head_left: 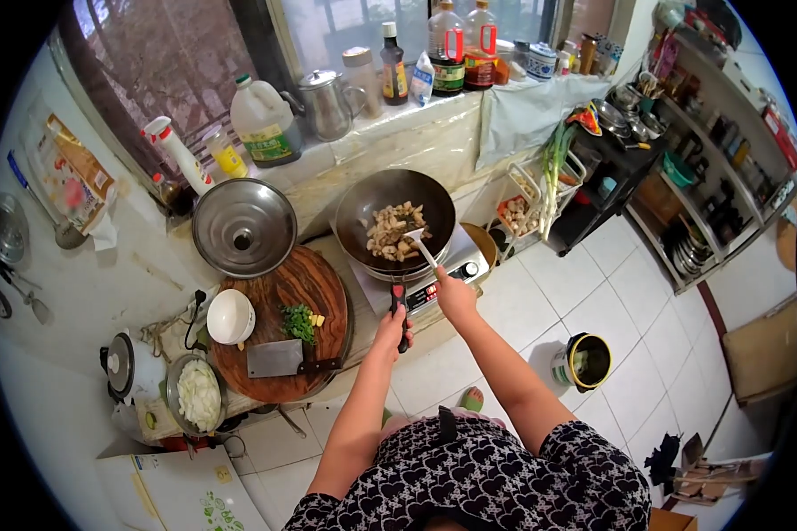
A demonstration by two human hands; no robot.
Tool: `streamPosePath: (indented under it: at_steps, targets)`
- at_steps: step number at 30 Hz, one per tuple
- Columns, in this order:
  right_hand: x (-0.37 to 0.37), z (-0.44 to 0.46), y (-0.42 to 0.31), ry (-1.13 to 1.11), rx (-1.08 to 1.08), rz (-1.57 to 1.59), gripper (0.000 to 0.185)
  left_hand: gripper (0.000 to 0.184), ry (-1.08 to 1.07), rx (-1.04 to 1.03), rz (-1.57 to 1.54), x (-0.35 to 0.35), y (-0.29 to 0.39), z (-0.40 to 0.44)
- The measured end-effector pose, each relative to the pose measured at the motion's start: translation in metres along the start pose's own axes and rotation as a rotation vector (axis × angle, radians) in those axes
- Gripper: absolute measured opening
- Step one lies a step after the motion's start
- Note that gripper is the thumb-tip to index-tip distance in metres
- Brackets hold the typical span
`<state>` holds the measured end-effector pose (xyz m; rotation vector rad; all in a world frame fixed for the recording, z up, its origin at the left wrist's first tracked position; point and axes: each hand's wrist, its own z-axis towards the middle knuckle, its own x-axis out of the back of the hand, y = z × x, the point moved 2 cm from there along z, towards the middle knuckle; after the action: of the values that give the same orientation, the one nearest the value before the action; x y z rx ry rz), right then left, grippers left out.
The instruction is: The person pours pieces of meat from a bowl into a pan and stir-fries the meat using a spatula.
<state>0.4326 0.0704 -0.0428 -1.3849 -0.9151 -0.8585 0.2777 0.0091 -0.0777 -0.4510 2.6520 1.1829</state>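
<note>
My left hand (pixel 390 333) is closed round the black handle of a dark wok (pixel 354 208), which sits on a cooktop (pixel 434 293) with lit red digits. In my right hand (pixel 455 296) is a spatula (pixel 426 252), its pale head touching the browned pieces of food (pixel 394 228) in the wok. To the left, a round wooden chopping board (pixel 328 283) bears a cleaver (pixel 275 358), chopped greens (pixel 298 322), small yellow pieces (pixel 317 320) and a white bowl (pixel 231 317). A metal lid (pixel 244 227) rests at the board's back edge.
Bottles, a steel kettle (pixel 326 106) and a large jug (pixel 264 124) line the window ledge. A pan of sliced pale vegetable (pixel 199 395) stands at the left. On the tiled floor is a bin (pixel 558 365). Green onions (pixel 553 173) lie over a rack at the right.
</note>
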Motion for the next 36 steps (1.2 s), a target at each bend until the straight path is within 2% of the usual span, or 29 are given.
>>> streamPosePath:
  at_steps: [36]
  targets:
    - [-0.009, 0.004, 0.003, 0.029, 0.005, 0.013, 0.037, 0.029, 0.031, 0.003, 0.033, -0.007, 0.01, -0.014]
